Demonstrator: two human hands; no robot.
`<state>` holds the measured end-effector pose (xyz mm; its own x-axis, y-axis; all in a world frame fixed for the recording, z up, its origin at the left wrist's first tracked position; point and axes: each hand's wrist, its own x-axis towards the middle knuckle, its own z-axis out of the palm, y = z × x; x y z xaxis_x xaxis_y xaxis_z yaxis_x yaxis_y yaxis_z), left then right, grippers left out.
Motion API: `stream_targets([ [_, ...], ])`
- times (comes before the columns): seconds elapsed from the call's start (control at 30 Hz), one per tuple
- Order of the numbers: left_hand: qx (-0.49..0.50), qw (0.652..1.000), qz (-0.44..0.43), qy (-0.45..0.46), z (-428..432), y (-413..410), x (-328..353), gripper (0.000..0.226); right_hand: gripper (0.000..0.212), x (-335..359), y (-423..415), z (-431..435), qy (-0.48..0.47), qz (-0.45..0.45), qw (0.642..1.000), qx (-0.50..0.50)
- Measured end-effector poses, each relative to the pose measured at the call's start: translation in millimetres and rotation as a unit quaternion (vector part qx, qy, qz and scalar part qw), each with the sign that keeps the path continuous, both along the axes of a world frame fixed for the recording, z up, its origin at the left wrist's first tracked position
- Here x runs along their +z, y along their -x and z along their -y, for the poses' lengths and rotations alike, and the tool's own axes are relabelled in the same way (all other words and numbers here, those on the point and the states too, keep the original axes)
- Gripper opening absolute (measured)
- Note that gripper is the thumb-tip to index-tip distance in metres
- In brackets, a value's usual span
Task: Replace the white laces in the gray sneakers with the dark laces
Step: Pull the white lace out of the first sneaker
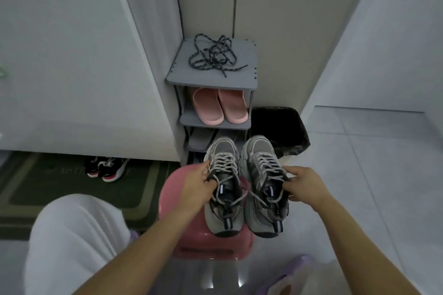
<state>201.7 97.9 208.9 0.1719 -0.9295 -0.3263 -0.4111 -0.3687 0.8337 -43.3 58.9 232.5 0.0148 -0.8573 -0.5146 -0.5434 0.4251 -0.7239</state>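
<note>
Two gray sneakers with white laces are held side by side over a pink stool [172, 199], toes pointing away from me. My left hand [199, 184] grips the left sneaker [224, 189] at its collar, fingers curled into the opening. My right hand [303, 183] grips the right sneaker [263, 184] at its collar the same way. The dark laces [213, 56] lie in a loose tangle on the top of the gray shoe rack [211, 79], beyond the sneakers.
Pink slippers [219, 105] sit on the rack's second shelf, gray ones below. A black bin [278, 127] stands right of the rack. Black-and-red shoes [107, 167] lie on a green mat at left. My white-clad knee [72, 235] is at lower left.
</note>
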Motion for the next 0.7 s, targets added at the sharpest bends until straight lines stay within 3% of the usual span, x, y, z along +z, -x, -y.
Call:
stream_targets([
  [0.2,0.035,0.998,0.044,-0.007,-11,-37,-2,0.035,0.047,-6,-44,-3,0.007,-0.028,0.999,0.031],
  [0.4,0.06,0.997,0.042,-0.037,-18,-65,-1,0.047,0.05,-17,-72,-2,0.001,-0.057,0.998,0.034],
  [0.7,0.065,0.995,0.049,-0.057,-18,-85,-12,0.047,0.045,-27,-104,-1,0.005,-0.116,0.992,0.052],
])
